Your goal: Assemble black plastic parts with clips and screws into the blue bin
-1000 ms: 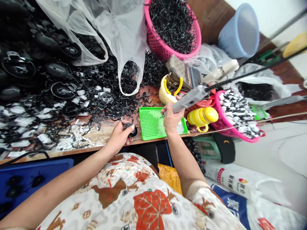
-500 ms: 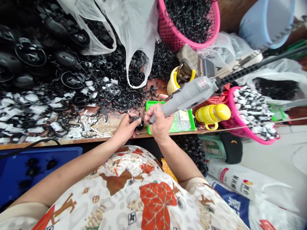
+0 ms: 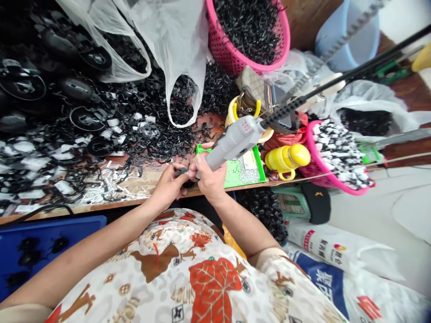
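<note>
My right hand [image 3: 211, 178] is wrapped round a grey electric screwdriver [image 3: 234, 140], tilted, its cord rising to the upper right. The tool's tip is at a small black plastic part [image 3: 182, 172], partly hidden by fingers. That part is pinched in my left hand [image 3: 169, 185], close to the table's front edge. Just right of the hands lies a green tray [image 3: 232, 176] with many small silvery screws [image 3: 247, 174] and a pale label.
Loose black parts [image 3: 161, 146], white pieces and thin white pins [image 3: 116, 181] cover the table's left. Pink baskets [image 3: 283, 40] of parts stand behind and right. A yellow bottle [image 3: 288, 159] is beside the tray. A blue tray [image 3: 84, 229] sits below left.
The screwdriver and my right hand have moved left, onto the black part in my left hand. The whole view has shifted slightly.
</note>
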Action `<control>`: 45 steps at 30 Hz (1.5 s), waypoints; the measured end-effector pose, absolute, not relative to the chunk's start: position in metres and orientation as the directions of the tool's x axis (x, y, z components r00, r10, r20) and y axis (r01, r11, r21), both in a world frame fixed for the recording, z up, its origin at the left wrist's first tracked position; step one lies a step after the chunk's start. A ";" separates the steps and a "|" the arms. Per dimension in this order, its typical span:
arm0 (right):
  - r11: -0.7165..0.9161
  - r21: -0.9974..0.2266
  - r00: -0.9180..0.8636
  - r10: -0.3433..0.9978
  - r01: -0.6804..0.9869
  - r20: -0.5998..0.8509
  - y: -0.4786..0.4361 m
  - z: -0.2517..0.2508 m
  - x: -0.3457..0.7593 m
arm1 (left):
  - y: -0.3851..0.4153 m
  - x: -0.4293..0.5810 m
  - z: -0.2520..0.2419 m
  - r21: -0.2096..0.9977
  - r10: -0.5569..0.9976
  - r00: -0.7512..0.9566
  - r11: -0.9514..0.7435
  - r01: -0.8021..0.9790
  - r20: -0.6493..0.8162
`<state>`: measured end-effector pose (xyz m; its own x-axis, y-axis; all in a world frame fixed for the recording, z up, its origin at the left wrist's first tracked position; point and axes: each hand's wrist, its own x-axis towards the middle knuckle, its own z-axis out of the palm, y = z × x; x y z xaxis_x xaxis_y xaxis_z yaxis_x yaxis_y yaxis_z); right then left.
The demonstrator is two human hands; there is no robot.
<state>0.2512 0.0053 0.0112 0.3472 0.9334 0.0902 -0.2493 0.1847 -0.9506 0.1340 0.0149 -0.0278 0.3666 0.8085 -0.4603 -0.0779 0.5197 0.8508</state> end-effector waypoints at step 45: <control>0.305 -0.934 0.673 0.653 0.186 0.348 0.026 0.008 0.338 | 0.010 0.148 -0.027 0.839 0.789 0.339 0.545 -0.002 -0.512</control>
<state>0.3378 0.0256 0.0084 0.6728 0.6530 0.3478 0.1862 0.3055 -0.9338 0.1480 0.0103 -0.0272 0.3392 0.7892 -0.5119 -0.0021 0.5448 0.8386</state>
